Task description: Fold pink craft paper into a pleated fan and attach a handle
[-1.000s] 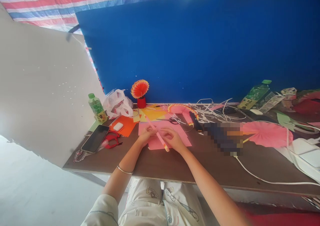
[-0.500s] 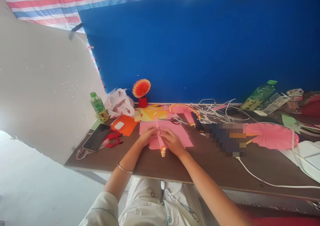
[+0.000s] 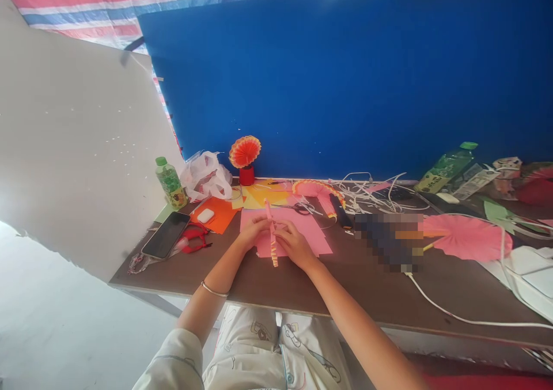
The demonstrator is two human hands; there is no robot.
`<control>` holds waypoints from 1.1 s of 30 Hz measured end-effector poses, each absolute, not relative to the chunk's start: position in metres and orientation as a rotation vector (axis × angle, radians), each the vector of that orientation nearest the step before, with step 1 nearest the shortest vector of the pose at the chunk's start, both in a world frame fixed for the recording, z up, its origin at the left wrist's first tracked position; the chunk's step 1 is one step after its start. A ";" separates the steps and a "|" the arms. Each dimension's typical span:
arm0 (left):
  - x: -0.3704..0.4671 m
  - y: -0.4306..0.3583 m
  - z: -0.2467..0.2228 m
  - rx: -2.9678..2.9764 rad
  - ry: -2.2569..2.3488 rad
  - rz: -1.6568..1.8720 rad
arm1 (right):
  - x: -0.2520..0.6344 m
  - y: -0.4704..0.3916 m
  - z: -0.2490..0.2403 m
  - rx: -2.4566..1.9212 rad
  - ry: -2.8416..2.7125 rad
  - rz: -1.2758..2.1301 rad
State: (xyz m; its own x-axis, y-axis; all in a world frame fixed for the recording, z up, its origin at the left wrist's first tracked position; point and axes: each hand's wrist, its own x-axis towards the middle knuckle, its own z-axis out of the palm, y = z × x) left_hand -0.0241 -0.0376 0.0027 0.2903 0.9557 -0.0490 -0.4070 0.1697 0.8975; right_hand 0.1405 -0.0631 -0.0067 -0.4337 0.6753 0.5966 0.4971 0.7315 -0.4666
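A narrow pleated pink paper strip (image 3: pixel 273 240) with a yellow-edged near end stands between my two hands, pointing away from me. My left hand (image 3: pixel 256 232) pinches it from the left, near its middle. From the right, my right hand (image 3: pixel 294 241) has its fingers closed on the same strip. Pink paper sheets (image 3: pixel 317 237) lie on the table under and behind the hands. Scissors (image 3: pixel 302 208) rest at the back of these sheets, beside a folded pink paper fan (image 3: pixel 319 191) with a yellow and orange edge.
On the left are a phone (image 3: pixel 166 235), red-handled pliers (image 3: pixel 196 238), orange paper (image 3: pixel 220 216), a green bottle (image 3: pixel 170 184) and a plastic bag (image 3: pixel 206 177). A red paper fan (image 3: pixel 245 151) stands behind. Cables and a round pink fan (image 3: pixel 470 237) lie on the right.
The pleated strip has turned slightly, its near end shifting left and showing more of its yellow-edged folds. Both hands remain on it, almost in the same place.
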 end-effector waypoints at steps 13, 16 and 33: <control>-0.022 -0.038 0.000 0.997 0.860 1.254 | 0.141 -0.060 -0.010 -0.946 -2.060 0.422; -0.021 -0.039 0.001 0.979 0.863 1.262 | 0.142 -0.059 -0.012 -0.973 -2.030 0.460; -0.020 -0.048 0.014 1.172 0.825 1.269 | 0.143 -0.055 -0.010 -1.035 -1.910 0.602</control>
